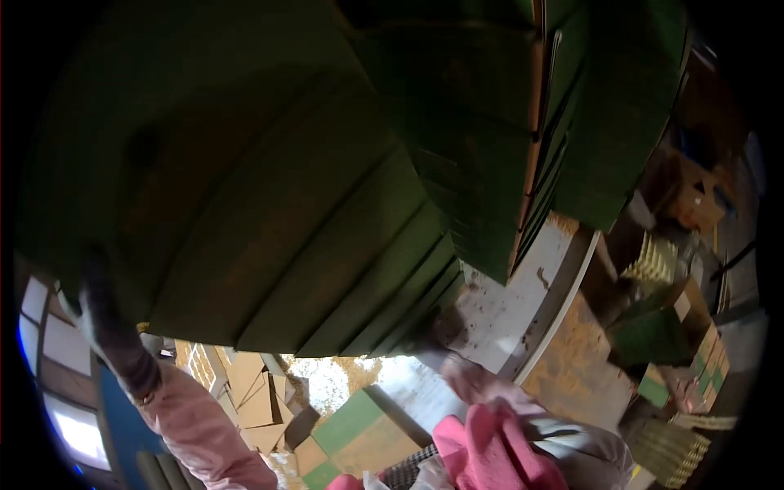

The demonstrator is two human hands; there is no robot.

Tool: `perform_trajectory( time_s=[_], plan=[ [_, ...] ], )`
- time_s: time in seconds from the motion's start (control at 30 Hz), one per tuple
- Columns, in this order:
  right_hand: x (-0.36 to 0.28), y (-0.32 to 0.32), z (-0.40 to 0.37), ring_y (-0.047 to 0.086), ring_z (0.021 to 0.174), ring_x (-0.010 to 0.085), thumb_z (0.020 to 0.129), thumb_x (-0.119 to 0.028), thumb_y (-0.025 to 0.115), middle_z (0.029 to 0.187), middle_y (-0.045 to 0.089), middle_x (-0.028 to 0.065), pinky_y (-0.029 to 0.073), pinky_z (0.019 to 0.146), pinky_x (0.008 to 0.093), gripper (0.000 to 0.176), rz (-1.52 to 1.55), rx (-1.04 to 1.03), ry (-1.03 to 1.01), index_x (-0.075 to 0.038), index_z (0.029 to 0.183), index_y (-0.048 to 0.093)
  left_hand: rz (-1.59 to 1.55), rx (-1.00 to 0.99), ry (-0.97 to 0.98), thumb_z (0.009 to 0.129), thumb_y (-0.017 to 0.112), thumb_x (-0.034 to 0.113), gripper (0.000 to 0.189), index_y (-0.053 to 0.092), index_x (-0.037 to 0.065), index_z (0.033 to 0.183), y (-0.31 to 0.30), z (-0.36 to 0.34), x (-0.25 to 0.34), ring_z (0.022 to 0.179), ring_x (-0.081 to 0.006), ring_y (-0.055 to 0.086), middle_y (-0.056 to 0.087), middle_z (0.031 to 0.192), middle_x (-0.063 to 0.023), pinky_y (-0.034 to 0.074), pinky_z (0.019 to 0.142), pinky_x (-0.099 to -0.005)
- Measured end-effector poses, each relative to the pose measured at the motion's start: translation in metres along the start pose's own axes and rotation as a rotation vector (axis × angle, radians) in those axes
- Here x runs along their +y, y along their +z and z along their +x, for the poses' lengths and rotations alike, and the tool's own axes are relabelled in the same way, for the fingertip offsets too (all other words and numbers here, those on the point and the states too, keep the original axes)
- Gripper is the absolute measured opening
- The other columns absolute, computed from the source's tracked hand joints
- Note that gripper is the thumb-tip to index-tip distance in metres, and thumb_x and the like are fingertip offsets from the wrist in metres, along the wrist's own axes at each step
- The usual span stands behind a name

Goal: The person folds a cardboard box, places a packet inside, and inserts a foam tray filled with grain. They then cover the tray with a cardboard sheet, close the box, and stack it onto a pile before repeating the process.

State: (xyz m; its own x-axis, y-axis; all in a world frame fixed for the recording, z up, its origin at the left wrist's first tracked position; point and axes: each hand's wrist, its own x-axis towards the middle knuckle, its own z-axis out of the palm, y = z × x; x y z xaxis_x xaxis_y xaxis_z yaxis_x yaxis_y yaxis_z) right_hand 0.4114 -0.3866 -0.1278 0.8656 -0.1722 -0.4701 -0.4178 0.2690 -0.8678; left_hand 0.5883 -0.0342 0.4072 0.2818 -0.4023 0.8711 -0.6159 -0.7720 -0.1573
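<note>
A tall stack of dark green cartons fills the upper view, close to the camera and tilted, with its layers showing as dark seams. My left hand, in a dark glove below a pink sleeve, presses against the stack's left side; its fingertips fade into shadow. Under the lower right edge of the same stack is my right hand, blurred and mostly dark, its fingers tucked out of sight. More green cartons rise just beyond, with a pale brown edge running down their corner.
Below lie flat brown cardboard pieces and a green-and-tan box. A worn pale surface with a raised rim curves past on the right. Further right are another green box and bundled yellowish pieces.
</note>
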Motion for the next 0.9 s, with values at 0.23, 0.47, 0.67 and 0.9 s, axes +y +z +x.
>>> perform_trajectory(
  time_s=[0.23,0.47,0.67,0.9],
  plan=[
    [-0.062,0.157,0.115,0.037,0.136,0.0328,0.095,-0.026,0.057,0.148,0.034,0.0229,0.03,0.113,0.0431,0.066,0.199,-0.18,0.009,0.004,0.146,0.027,0.405,-0.161,0.106,0.087,0.063,0.0,0.041,0.059,0.003,0.128,0.044,0.037,-0.062,0.105,-0.0277,0.059,0.063,0.121,-0.0116,0.049,0.092,-0.0362],
    [-0.084,0.17,0.197,0.043,0.132,0.031,0.098,-0.026,0.052,0.145,0.039,0.0226,0.034,0.111,0.0444,0.059,0.24,-0.165,0.067,0.004,0.144,0.031,0.597,-0.28,0.068,0.084,0.064,0.017,0.058,0.043,0.009,0.137,0.114,0.052,-0.085,0.115,-0.0363,0.049,0.051,0.131,-0.0164,0.04,0.098,-0.0456],
    [-0.078,0.105,0.187,0.048,0.129,0.0295,0.101,-0.025,0.048,0.142,0.044,0.0224,0.037,0.109,0.0454,0.053,0.157,-0.382,0.146,0.005,0.142,0.035,0.15,-0.187,-0.232,0.081,0.066,0.031,0.074,0.03,0.015,0.145,0.11,-0.081,-0.022,0.123,-0.0436,0.041,0.04,0.14,-0.0205,0.032,0.103,-0.0537],
    [0.032,0.02,-0.046,0.042,0.134,0.0319,0.08,-0.03,0.079,0.149,0.034,0.0266,0.041,0.107,0.0442,0.097,-0.793,-1.005,-0.233,0.007,0.148,0.02,0.521,-1.198,-0.776,0.078,0.068,0.048,0.096,0.015,0.022,0.154,-0.105,-0.649,0.183,0.133,-0.0522,0.03,0.028,0.151,-0.0253,0.024,0.108,-0.0632]
  ],
)
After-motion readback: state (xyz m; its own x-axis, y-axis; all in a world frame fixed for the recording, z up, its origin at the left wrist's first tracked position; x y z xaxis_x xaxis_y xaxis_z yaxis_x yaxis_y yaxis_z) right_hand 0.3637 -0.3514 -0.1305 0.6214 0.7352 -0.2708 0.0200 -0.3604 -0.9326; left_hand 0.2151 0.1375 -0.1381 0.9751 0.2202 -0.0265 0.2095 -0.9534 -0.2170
